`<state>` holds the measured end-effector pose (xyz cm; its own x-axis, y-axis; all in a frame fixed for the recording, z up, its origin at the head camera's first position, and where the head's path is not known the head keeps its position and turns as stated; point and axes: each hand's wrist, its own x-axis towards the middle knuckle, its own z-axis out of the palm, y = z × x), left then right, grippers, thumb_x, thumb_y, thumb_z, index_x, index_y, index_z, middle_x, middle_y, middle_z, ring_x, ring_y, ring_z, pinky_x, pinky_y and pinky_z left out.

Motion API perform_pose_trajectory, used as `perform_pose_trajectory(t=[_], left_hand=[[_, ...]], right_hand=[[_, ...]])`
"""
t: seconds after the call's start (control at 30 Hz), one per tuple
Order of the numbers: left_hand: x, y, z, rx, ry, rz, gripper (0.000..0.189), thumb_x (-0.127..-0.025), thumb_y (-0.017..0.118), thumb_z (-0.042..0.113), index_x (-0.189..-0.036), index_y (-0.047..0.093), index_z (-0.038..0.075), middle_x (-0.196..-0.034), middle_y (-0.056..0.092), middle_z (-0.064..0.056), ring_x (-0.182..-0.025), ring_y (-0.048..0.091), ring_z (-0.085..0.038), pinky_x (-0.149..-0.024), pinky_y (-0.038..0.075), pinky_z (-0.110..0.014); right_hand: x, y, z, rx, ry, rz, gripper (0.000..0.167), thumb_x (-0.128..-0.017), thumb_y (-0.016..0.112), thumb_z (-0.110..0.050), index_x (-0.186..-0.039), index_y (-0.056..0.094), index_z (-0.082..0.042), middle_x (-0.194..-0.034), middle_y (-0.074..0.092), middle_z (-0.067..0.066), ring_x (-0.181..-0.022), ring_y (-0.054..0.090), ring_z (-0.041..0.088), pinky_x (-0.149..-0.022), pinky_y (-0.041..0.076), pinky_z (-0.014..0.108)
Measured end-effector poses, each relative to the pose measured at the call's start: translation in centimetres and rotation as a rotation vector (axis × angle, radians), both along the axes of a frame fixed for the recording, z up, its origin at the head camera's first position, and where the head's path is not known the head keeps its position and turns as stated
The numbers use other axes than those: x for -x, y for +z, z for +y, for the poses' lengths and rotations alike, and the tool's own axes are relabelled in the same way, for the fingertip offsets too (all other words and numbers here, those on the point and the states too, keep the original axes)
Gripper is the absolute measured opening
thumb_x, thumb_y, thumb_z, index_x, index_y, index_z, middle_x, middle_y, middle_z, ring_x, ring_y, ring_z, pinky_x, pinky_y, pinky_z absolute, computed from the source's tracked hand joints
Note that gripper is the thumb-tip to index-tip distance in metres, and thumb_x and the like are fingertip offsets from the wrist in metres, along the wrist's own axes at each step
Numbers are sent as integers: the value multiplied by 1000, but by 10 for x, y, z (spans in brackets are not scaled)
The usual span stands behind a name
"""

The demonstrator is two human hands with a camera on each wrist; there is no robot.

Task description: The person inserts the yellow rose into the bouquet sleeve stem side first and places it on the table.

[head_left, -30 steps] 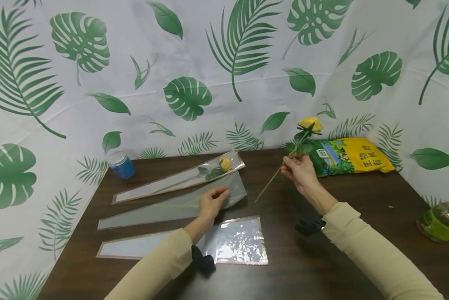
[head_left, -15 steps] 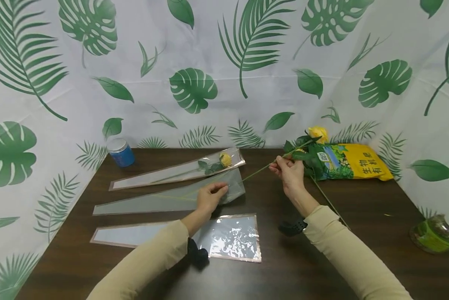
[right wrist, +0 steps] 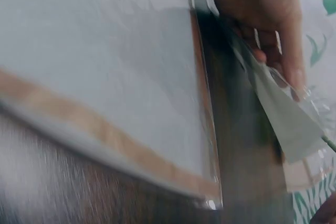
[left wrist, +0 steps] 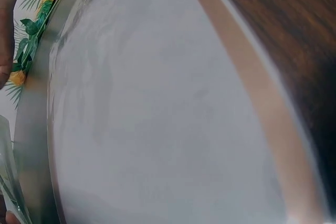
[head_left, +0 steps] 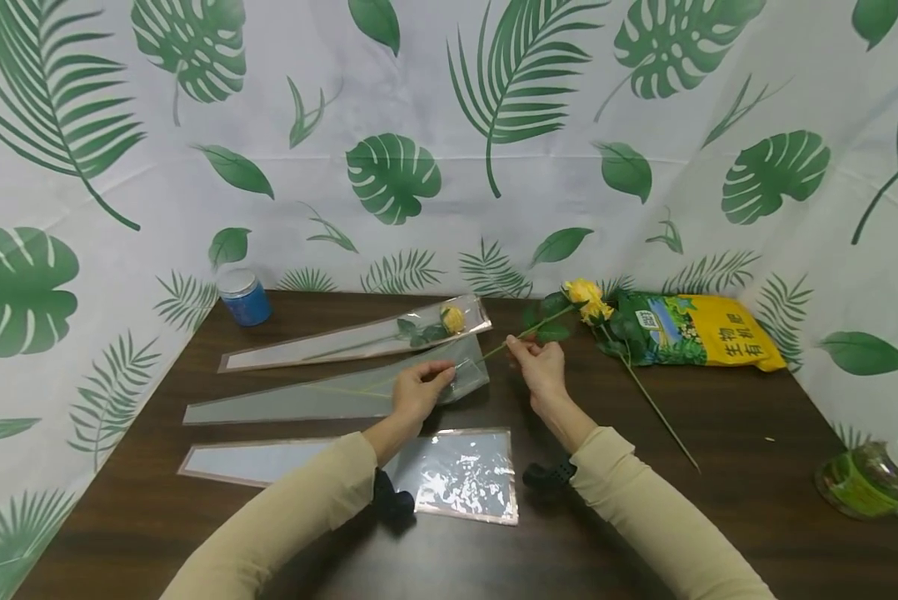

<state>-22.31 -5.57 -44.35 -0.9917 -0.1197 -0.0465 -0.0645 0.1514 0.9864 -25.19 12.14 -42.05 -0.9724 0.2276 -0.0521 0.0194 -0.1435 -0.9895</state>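
My left hand pinches the wide open end of a grey tapered flower sleeve. My right hand holds a yellow rose by its green stem, which points down-left into the sleeve's mouth. Inside the sleeve a pale line of stem shows through faintly. In the right wrist view the left hand lifts the sleeve's edge, and the stem enters from the right. A second yellow rose lies on the table behind the right hand, its stem slanting toward the front.
Behind the grey sleeve lies a clear sleeve with a rose inside. An unfilled sleeve lies in front. A blue jar stands back left, a yellow-green bag back right, and a white-lidded jar at the right edge.
My right hand has moved left and down with the rose, bringing its stem to the sleeve's mouth. The left hand keeps pinching the sleeve. The view has tilted slightly.
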Motion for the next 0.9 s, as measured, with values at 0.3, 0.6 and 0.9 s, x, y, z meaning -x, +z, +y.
perform_pose_trajectory(t=[0.3, 0.6, 0.9], left_hand=[[-1, 3, 4, 0, -1, 31, 20, -84, 70, 14, -100, 71, 1, -97, 72, -11, -75, 58, -4, -66, 45, -17], [-2, 11, 10, 0, -10, 88, 17, -84, 70, 10, -98, 72, 1, -96, 71, -13, -71, 55, -4, -63, 44, -15], [-1, 8, 8, -15, 2, 117, 17, -84, 70, 9, -97, 72, -1, -96, 71, -15, -68, 53, -1, -60, 43, -13]], right_hand=[[-3, -7, -17, -95, -3, 25, 10, -86, 65, -3, -81, 57, -4, -58, 56, -15, -61, 46, -1, -64, 37, 17], [-6, -7, -22, -257, 86, 24, 18, -85, 69, -9, -91, 60, 6, -65, 55, -11, -64, 44, 3, -59, 35, 19], [-8, -3, -1, -101, 150, 25, 35, -100, 45, -20, -124, 48, 5, -83, 67, 4, -72, 64, 6, -68, 52, 22]])
